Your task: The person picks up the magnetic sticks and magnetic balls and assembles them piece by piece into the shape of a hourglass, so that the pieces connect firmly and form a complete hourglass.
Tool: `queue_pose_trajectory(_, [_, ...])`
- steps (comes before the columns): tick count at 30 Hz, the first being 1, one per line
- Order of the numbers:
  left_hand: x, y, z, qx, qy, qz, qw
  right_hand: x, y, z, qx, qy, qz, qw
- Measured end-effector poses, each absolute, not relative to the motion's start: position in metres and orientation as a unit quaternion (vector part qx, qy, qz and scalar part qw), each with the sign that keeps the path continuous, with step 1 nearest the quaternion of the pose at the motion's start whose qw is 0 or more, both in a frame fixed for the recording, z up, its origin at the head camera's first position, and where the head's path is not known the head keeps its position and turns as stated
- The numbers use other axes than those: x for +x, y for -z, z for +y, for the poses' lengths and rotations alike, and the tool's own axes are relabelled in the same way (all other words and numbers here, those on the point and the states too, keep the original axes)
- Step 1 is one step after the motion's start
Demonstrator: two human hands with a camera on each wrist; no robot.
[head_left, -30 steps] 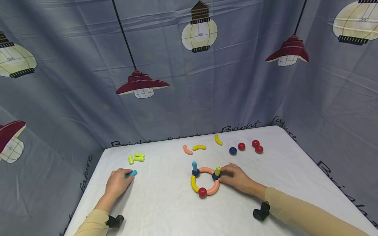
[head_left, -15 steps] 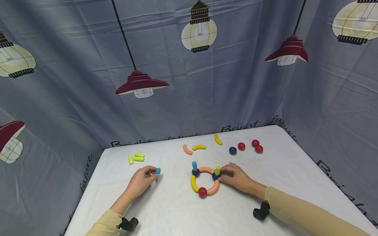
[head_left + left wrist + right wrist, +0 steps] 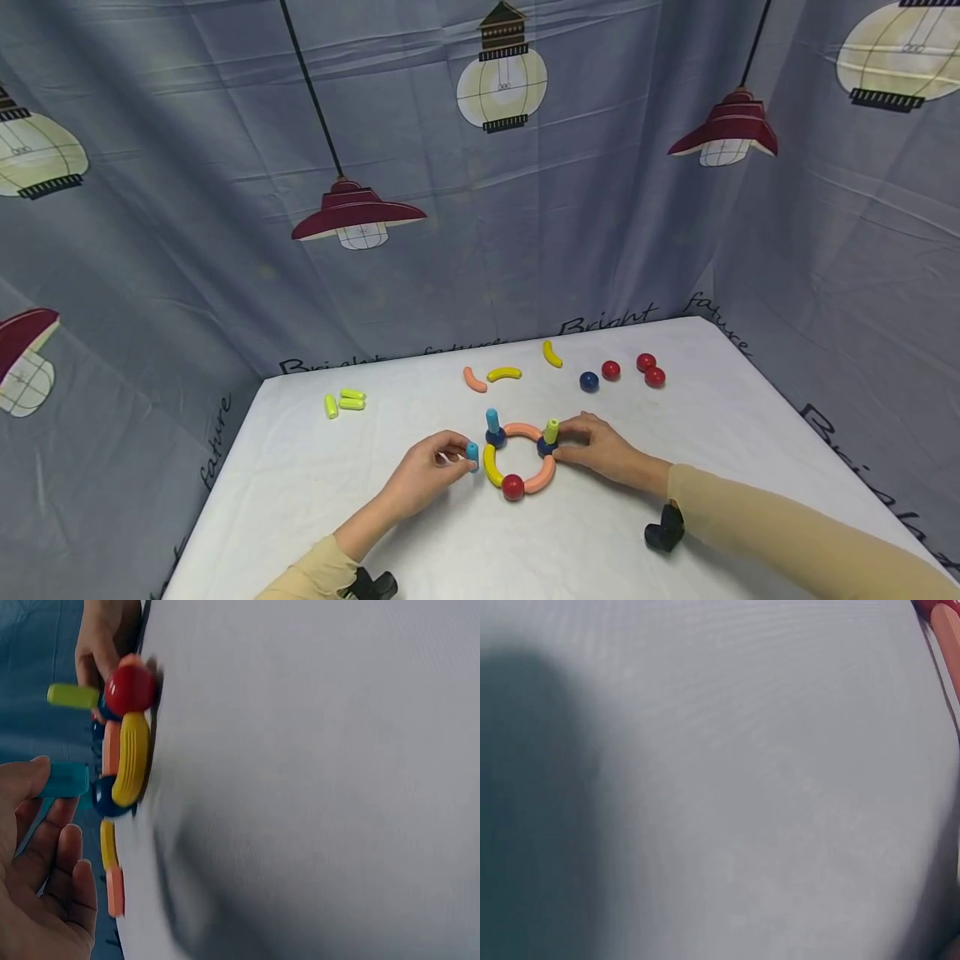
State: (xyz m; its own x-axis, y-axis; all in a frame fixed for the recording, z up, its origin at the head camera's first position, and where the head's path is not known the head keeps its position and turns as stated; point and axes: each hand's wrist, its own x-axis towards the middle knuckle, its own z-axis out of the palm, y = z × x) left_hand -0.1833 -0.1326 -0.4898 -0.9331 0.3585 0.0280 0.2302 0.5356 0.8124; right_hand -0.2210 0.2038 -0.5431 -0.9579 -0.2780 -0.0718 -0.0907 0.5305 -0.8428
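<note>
Between thumb and fingertips my left hand pinches a short light-blue rod, held upright just left of a ring of building pieces. A yellow curved piece, a red ball, two orange curved pieces and two navy balls make up that ring. Another light-blue rod stands on the left navy ball; a lime-green rod stands on the right one. My right hand grips this right navy ball from its outer side. The right wrist view shows mostly white cloth.
Several lime-green rods lie at the back left of the white table. Behind the ring are a loose orange curve and two yellow curves. A navy ball and three red balls sit at the back right.
My left hand has carried the light-blue rod rightward from the table's left side to beside the ring, and the rod now stands upright. The right hand stays at the navy ball.
</note>
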Motion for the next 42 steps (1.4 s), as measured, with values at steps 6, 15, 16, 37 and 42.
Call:
queue_pose_trajectory(6, [-0.180, 0.492, -0.112, 0.195, -0.459, 0.863, 0.082, -0.223, 0.541, 0.205, -0.100, 0.478, 0.866, 0.109])
queue_pose_trajectory(15, [-0.177, 0.494, -0.093, 0.205, -0.466, 0.855, 0.098, -0.224, 0.542, 0.203, -0.093, 0.481, 0.864, 0.114])
queue_pose_trajectory(16, [-0.177, 0.494, -0.092, 0.205, -0.467, 0.854, 0.099, -0.224, 0.542, 0.203, -0.092, 0.481, 0.864, 0.114])
queue_pose_trajectory(37, [-0.173, 0.504, -0.089, 0.234, -0.439, 0.862, 0.101, -0.221, 0.540, 0.202, -0.086, 0.482, 0.865, 0.109])
queue_pose_trajectory(42, [-0.172, 0.513, -0.088, 0.248, -0.392, 0.883, 0.073, -0.220, 0.542, 0.202, -0.087, 0.484, 0.864, 0.106])
